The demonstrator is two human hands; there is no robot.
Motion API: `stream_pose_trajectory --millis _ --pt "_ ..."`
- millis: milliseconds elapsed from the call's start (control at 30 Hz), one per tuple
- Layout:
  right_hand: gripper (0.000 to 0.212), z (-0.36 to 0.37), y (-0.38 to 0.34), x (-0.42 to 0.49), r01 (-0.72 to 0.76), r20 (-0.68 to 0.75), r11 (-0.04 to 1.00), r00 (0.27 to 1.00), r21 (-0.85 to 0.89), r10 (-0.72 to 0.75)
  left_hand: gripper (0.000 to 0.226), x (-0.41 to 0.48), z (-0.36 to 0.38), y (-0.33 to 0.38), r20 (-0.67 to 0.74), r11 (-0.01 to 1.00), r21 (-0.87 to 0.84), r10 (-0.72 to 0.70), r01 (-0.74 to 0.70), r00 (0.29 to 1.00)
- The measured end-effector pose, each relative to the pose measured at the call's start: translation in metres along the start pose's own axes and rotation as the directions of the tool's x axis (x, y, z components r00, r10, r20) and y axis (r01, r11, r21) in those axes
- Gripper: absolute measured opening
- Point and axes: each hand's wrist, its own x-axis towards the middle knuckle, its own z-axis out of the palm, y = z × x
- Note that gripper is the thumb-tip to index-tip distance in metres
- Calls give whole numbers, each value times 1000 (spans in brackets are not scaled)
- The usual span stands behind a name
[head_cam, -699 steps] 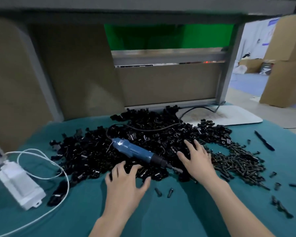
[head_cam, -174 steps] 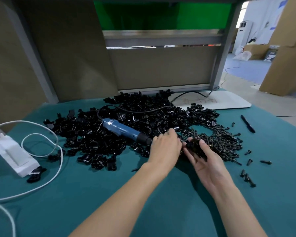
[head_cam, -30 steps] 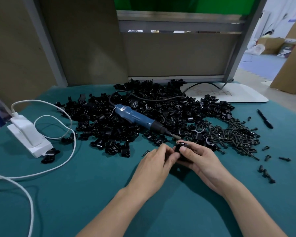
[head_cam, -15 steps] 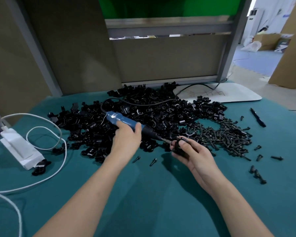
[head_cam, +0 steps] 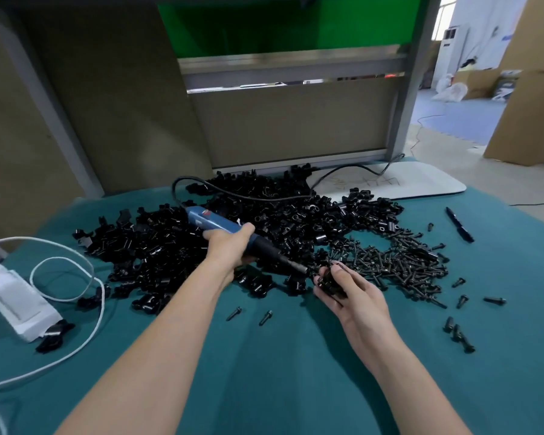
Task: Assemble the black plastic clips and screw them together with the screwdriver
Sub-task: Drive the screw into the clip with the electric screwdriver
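Fingers (head_cam: 244, 230) of left hand (head_cam: 230, 248) now wrapped round screwdriver (head_cam: 211, 222), lifted off the clip pile (head_cam: 170, 243), bit meeting the clip (head_cam: 328, 279) pinched in right hand (head_cam: 355, 296) just in front of that pile, beside the screws (head_cam: 399, 262). Means assembly looks done, screw-driving next

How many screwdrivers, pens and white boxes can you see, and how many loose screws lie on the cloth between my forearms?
Screwdriver: 1
Pen: 1
White box: 1
Loose screws there: 2
Total: 5
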Motion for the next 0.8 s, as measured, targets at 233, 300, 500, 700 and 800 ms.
stream_pose_trajectory --millis 233,300,500,700,800 --pt "18 1 3 4 39 -14 997 999 -69 -40 8 -11 -8 -22 362 613 -753 83 239 928" --pt "19 0 6 6 69 -10 987 997 -146 -71 10 -13 -1 -33 349 616 -747 46 248 936" --pt "12 0 10 9 100 8 947 995 -304 -102 11 -6 -1 -41 248 544 -817 35 190 968" --pt "13 -2 14 11 135 38 921 991 -365 -130 13 -5 4 -43 200 572 -809 54 134 978" --pt "18 -4 15 12 151 45 913 989 -379 -144 19 -6 6 -44 181 593 -798 68 106 981"
